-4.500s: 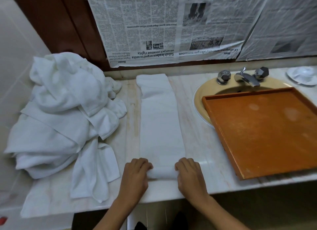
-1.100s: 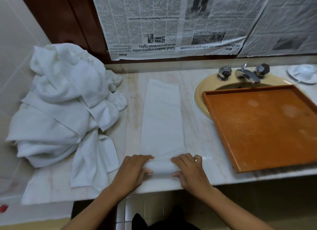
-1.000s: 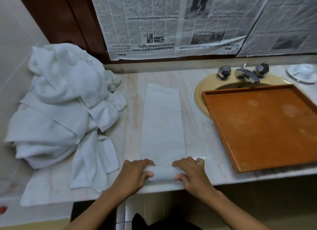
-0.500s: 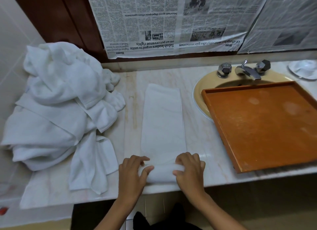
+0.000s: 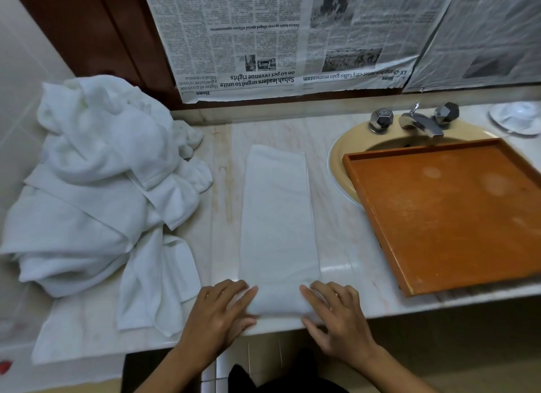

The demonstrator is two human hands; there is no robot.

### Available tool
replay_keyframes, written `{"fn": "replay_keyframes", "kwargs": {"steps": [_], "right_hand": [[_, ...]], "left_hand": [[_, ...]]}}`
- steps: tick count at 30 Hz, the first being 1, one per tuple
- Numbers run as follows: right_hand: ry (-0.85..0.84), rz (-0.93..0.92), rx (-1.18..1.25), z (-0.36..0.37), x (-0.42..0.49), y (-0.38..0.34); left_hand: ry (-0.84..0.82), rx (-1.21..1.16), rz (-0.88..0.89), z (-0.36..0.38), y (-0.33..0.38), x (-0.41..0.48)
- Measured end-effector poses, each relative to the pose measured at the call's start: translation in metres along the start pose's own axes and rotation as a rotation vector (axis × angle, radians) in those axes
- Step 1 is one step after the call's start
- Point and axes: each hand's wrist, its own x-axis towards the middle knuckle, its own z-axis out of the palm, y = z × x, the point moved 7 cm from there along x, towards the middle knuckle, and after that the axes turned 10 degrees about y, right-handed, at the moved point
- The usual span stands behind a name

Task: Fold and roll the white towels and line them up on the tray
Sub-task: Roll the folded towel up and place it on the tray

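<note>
A white towel (image 5: 278, 217), folded into a long narrow strip, lies lengthwise on the marble counter (image 5: 336, 240). Its near end is rolled into a short thick roll at the counter's front edge. My left hand (image 5: 221, 313) rests on the roll's left end, and my right hand (image 5: 336, 310) rests on its right end, fingers extended and pressing the cloth. An orange wooden tray (image 5: 450, 214) with a low rim sits to the right, over the sink, with nothing on it. A heap of loose white towels (image 5: 96, 187) fills the counter's left side.
A yellow sink (image 5: 342, 158) with a chrome tap (image 5: 418, 122) lies partly under the tray. A white dish (image 5: 518, 117) sits at the far right. Newspaper sheets (image 5: 292, 38) cover the wall behind. The counter's front edge runs just under my hands.
The roll at the towel's near end has grown slightly. My fingers have gone from curled over the roll to lying flatter across its ends. The strip has shortened since the oldest frame.
</note>
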Motion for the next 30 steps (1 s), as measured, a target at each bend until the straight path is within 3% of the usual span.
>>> {"fn": "replay_keyframes", "kwargs": {"steps": [6, 9, 14, 21, 24, 30], "right_hand": [[-0.059, -0.051, 0.006, 0.007, 0.017, 0.005], [-0.154, 0.008, 0.105, 0.010, 0.027, 0.012], [-0.228, 0.386, 0.372, 0.007, 0.026, 0.027], [-0.214, 0.773, 0.590, 0.010, 0.022, 0.035], [-0.229, 0.873, 0.575, 0.015, 0.028, 0.040], [-0.306, 1.177, 0.548, 0.033, 0.041, 0.057]], "left_hand": [[-0.059, 0.040, 0.092, 0.007, -0.008, 0.010], [-0.098, -0.075, 0.033, 0.009, -0.016, 0.016], [-0.298, -0.357, -0.256, 0.008, -0.026, 0.018], [-0.416, -0.544, -0.775, 0.014, -0.038, 0.014], [-0.420, -0.533, -0.975, 0.017, -0.042, 0.013], [-0.530, -0.383, -1.138, 0.030, -0.050, 0.028]]}}
